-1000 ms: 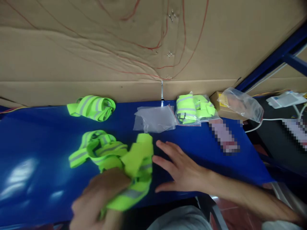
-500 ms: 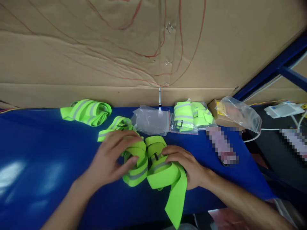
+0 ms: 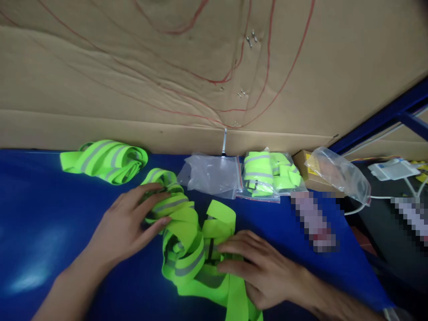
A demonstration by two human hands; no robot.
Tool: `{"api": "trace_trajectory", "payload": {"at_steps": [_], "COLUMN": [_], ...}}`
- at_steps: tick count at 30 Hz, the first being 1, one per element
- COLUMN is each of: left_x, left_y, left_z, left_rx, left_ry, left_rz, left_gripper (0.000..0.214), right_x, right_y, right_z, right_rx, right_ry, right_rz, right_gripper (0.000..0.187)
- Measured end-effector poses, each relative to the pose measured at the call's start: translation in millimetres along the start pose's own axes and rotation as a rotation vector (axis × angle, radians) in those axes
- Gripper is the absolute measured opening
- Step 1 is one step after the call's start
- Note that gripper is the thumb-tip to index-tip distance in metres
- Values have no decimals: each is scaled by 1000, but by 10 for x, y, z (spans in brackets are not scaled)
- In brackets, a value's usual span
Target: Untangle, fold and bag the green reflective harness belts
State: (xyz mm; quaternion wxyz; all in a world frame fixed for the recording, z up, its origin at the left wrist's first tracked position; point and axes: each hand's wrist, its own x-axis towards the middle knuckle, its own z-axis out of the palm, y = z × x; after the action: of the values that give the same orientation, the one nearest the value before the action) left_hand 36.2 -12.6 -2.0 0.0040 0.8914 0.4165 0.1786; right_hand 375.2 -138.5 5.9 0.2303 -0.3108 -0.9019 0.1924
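Observation:
Several bright yellow-green straps with grey reflective stripes lie bunched on the blue table. My left hand [image 3: 122,227] is curled over a looped reflective strap [image 3: 179,206], with the strap between fingers and thumb. In front of it a loose coil [image 3: 182,256] stands partly on its edge. My right hand [image 3: 264,269] grips another reflective strap [image 3: 222,218] by its right side, next to a black buckle [image 3: 211,249]. A tail of this strap hangs towards me, and its end runs out of view. My right thumb is mostly hidden.
Another rolled strap [image 3: 107,160] lies at the back left. Along the back are clear zip bags [image 3: 214,174], bagged straps [image 3: 258,171] and a cardboard box [image 3: 302,162] with plastic over it. A blurred-out flat object [image 3: 314,223] lies right, near the blue table's [image 3: 40,223] edge.
My left hand has moved left, from the front coil to the looped strap behind it. My right hand has come nearer with its strap, and the view has shifted slightly.

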Motion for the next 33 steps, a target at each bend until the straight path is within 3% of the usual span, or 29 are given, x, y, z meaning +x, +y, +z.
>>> {"api": "trace_trajectory", "payload": {"at_steps": [4, 6, 10, 12, 14, 18, 21, 25, 28, 31, 33], "left_x": [-16, -6, 33, 52, 61, 33, -11, -30, -25, -53, -88], "left_y": [-55, -59, -1, 45, 89, 197, 340, 572, 691, 744, 755], "left_z": [61, 85, 67, 13, -58, -168, -175, -155, -131, -42, 46], "left_rx": [-20, -26, -65, -80, -65, -60, -138, -234, -248, -181, -141], "left_ry": [64, 99, 206, 284, 375, 542, 572, 430, 215, -27, -124], "left_rz": [-62, -128, -340, -411, -449, -483, -419, -194, 41, 208, 253], "left_gripper": [30, 29, 24, 21, 19, 20, 24, 33, 45, 76, 84], "right_x": [-36, -45, -30, -14, 11, 94, 169, 227, 220, 173, 124], "right_y": [-11, 21, 128, 163, 163, 53, -61, -132, -111, -44, 16], "right_z": [32, 50, 76, 89, 100, 127, 171, 250, 264, 205, 148], "right_rx": [6, 5, -80, -102, -114, -245, -345, -411, -430, -393, -335], "right_ry": [141, 139, -81, -163, -150, 18, 122, 157, 160, 121, 63], "right_rz": [30, 88, 166, 206, 252, 403, 528, 624, 663, 625, 541], "right_gripper": [45, 53, 91, 100, 101, 83, 71, 71, 70, 67, 79]}}
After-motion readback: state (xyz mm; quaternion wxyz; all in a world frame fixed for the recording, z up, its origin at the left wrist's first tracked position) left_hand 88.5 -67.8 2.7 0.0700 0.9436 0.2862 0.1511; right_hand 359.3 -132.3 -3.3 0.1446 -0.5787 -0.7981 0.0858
